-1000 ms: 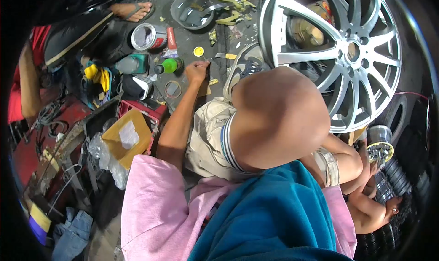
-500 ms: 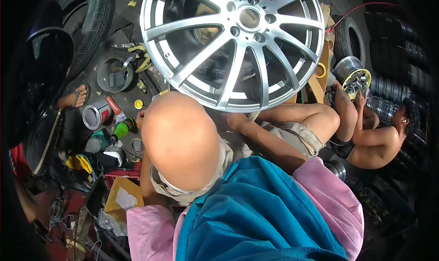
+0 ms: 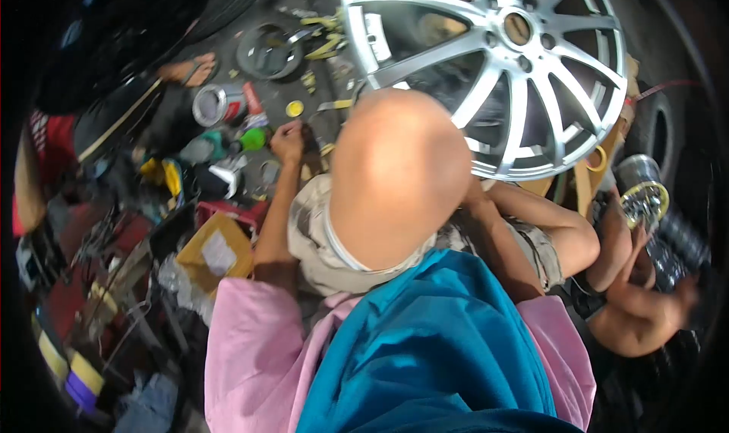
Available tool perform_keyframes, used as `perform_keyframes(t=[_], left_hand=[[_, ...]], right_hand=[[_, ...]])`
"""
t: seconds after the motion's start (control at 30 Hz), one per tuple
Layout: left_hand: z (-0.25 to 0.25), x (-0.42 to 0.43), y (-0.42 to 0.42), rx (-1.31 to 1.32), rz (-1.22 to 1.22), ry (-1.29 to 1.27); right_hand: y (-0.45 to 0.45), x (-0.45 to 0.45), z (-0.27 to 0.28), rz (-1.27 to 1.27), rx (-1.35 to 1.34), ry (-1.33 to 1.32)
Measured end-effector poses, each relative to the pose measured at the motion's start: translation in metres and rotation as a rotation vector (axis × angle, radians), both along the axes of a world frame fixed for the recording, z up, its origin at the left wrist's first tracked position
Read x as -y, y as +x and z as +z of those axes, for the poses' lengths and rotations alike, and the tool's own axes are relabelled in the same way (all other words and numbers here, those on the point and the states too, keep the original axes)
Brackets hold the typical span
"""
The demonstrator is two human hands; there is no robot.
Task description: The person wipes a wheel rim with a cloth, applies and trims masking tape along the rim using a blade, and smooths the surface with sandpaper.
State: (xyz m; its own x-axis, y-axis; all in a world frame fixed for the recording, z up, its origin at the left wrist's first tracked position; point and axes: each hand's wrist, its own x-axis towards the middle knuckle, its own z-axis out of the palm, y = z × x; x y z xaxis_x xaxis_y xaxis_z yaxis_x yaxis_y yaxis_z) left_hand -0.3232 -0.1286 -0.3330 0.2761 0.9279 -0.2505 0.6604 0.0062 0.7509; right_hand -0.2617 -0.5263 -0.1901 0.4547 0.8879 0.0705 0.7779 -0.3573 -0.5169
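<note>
"Just beyond the raised knee [image 3: 399, 148], what's there?"

"Silver wheel rim [image 3: 506, 49], face turned this way, top edge cut off by the frame. No tyre on the part I can see."

"How much is done, approx.?"

"Spokes [image 3: 518, 118] look bright & fairly even, so I'd guess the face is well along. Blur hides fine flaws tho, so can't confirm it's finished."

"Anything on the face rn?"

"No hand or tool on it that I can see. R hand [image 3: 473, 192] is near the lower edge, mostly hidden by the knee; can't tell if its fingers are apart, together or clamped on smth."

"& L hand?"

"L hand [image 3: 287, 141] is just beside the green bottle [image 3: 253, 138], near the small yellow pot [image 3: 295, 109]. Fingers curled in; can't tell if they pinch anything."

"What's left, then?"

"Can't say for sure. Tin [image 3: 230, 101], basin [image 3: 243, 53] & yellow strip [image 3: 336, 105] are lying out, no sign of packing up, so prob. mid-job IMO."
</note>
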Motion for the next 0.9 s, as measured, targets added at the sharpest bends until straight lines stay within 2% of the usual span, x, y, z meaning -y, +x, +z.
perform_keyframes(t=[0.03,0.07,0.13,0.2,0.23,0.33,0.47,0.67,0.7,0.9], left_hand=[[0.007,-0.004,0.002,0.032,0.051,-0.118],[0.012,-0.005,0.007,-0.081,0.029,-0.025],[0.066,0.005,0.028,0.023,0.127,-0.208],[0.077,0.004,0.035,0.027,0.152,-0.229],[0.08,0.004,0.038,0.033,0.172,-0.255],[0.093,0.002,0.045,-0.01,0.163,-0.247],[0.083,-0.005,0.049,-0.058,0.125,-0.193],[0.071,-0.011,0.055,-0.177,0.144,-0.229],[0.068,-0.013,0.054,-0.18,0.127,-0.221],[0.064,-0.012,0.05,-0.172,0.075,-0.166]], right_hand=[[-0.01,0.013,0.002,0.014,-0.018,0.014],[-0.018,0.045,0.009,0.024,-0.031,0.022],[-0.028,0.14,0.033,0.032,-0.04,0.022],[-0.032,0.217,0.054,0.031,-0.036,0.006],[-0.031,0.227,0.059,0.03,-0.034,-0.005],[-0.01,0.212,0.033,0.027,-0.027,-0.034],[0.014,0.242,0.017,0.022,-0.015,-0.074],[0.039,0.241,-0.018,-0.003,0.014,-0.14],[0.112,0.183,-0.074,-0.008,0.018,-0.151],[0.131,0.142,-0.112,-0.045,0.045,-0.207]])
